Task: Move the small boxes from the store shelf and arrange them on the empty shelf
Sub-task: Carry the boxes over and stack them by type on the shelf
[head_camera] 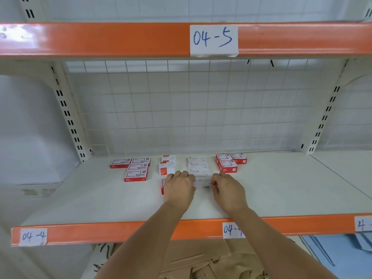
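**Hands seat a white staples box at the front of its column**

Both hands meet over one white staples box on the shelf, about midway between the back edge and the orange front edge. Left hand curls its fingers round the box's left end; right hand pinches the right end with bent fingers. This box lies flat at the front of a column of white staples boxes that runs toward the back edge.

By my reading, the step in hand is placing and squaring this box against the one behind it. The next move calls for a light nudge to true its sides with the column, then letting go without dragging it out of line, and going for more stock.

Toward the shelf's left side sits a group of red-and-white boxes, laid flat in rough rows. Just left of the white column stands a short line of white-and-orange boxes, with one red-edged box partly hidden under the left hand. Toward the right side, near the back edge, is a cluster of red boxes.

No bins or trays are in view; the shelf itself carries everything. What the boxes contain cannot be seen, only the word "STAPLES" on the white ones.
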`<state>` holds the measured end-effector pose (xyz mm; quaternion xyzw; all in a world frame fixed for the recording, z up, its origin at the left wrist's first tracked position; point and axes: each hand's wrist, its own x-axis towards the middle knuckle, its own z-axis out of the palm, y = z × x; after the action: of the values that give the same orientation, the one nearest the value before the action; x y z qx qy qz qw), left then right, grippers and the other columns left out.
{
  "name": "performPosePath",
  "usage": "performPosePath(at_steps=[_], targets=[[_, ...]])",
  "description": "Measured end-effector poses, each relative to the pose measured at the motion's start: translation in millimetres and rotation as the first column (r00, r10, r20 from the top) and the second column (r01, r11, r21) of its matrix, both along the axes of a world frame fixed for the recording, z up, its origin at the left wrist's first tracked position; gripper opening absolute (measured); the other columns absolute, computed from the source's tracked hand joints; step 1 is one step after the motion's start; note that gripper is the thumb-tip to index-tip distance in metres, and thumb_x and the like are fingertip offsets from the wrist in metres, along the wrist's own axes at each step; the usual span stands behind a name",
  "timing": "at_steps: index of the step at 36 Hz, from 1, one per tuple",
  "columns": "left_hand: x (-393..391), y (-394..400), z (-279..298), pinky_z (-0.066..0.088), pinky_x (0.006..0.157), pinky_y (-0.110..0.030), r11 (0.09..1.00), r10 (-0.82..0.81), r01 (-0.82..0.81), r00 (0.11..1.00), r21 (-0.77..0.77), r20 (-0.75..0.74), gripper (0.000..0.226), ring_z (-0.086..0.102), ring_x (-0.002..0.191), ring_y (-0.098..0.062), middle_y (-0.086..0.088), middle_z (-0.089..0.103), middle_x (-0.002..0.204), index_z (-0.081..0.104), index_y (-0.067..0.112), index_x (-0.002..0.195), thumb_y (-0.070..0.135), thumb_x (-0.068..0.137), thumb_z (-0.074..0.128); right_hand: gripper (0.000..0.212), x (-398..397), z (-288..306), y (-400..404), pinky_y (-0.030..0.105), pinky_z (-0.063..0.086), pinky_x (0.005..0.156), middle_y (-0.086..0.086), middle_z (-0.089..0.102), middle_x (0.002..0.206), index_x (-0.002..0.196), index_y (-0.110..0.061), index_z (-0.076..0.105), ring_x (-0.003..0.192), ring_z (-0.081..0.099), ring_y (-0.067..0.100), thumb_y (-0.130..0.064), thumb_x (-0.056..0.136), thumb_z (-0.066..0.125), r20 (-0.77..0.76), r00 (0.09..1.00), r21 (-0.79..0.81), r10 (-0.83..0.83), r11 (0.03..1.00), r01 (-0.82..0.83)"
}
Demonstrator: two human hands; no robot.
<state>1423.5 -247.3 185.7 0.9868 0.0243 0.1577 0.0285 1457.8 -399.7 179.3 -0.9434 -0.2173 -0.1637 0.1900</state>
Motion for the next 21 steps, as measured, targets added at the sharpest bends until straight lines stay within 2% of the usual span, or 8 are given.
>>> performPosePath(at_steps=[6,11,15,18,21], targets=[[7,-1,-2,0.031,0.098,-0.028,1.000,0.002,-0.002,1.000,0.012,0.014,0.029,0.048,0.115,-0.015,0.005,0.058,0.120,0.058,0.023,0.124,0.032,0.098,0.047,0.024,-2,-2,1,0.032,0.049,0.070,0.001,0.066,0.102,0.104,-0.014,0.071,0.092,0.059,0.022,-0.012,0.092,0.050,0.022,0.997,0.011,0.079,0.997,-0.079],[8,2,-4,0.031,0.099,-0.027,1.000,-0.017,0.017,1.000,-0.006,0.025,0.032,0.047,0.117,-0.015,0.006,0.056,0.123,0.056,0.024,0.126,0.037,0.098,0.047,0.027,-3,0,0,0.029,0.047,0.075,0.001,0.067,0.106,0.108,-0.015,0.071,0.095,0.059,0.021,-0.014,0.091,0.050,0.026,0.995,0.001,0.095,0.995,-0.095],[-1,13,2,0.030,0.100,-0.026,0.999,-0.019,0.022,0.997,-0.038,0.071,0.038,0.045,0.120,-0.014,0.008,0.053,0.127,0.052,0.026,0.129,0.044,0.098,0.043,0.027,-5,2,1,0.034,0.049,0.077,0.005,0.068,0.107,0.110,-0.012,0.070,0.098,0.059,0.024,-0.011,0.088,0.055,0.072,0.993,0.012,0.096,0.995,-0.097],[-12,28,7,0.029,0.101,-0.026,0.998,0.030,-0.024,0.994,-0.052,0.107,0.037,0.046,0.121,-0.014,0.008,0.054,0.129,0.052,0.025,0.131,0.041,0.098,0.042,0.030,-9,5,4,0.034,0.047,0.081,0.004,0.067,0.112,0.115,-0.013,0.067,0.102,0.059,0.025,-0.010,0.088,0.054,0.086,0.989,-0.047,0.119,0.992,-0.115],[-27,46,9,0.033,0.101,-0.028,0.993,0.103,-0.097,0.990,-0.068,0.091,0.036,0.046,0.121,-0.015,0.006,0.054,0.129,0.053,0.024,0.130,0.038,0.098,0.044,0.027,-11,4,12,0.035,0.048,0.072,0.006,0.072,0.096,0.102,-0.011,0.073,0.090,0.063,0.028,-0.002,0.079,0.062,0.094,0.984,-0.052,0.151,0.988,-0.147]])
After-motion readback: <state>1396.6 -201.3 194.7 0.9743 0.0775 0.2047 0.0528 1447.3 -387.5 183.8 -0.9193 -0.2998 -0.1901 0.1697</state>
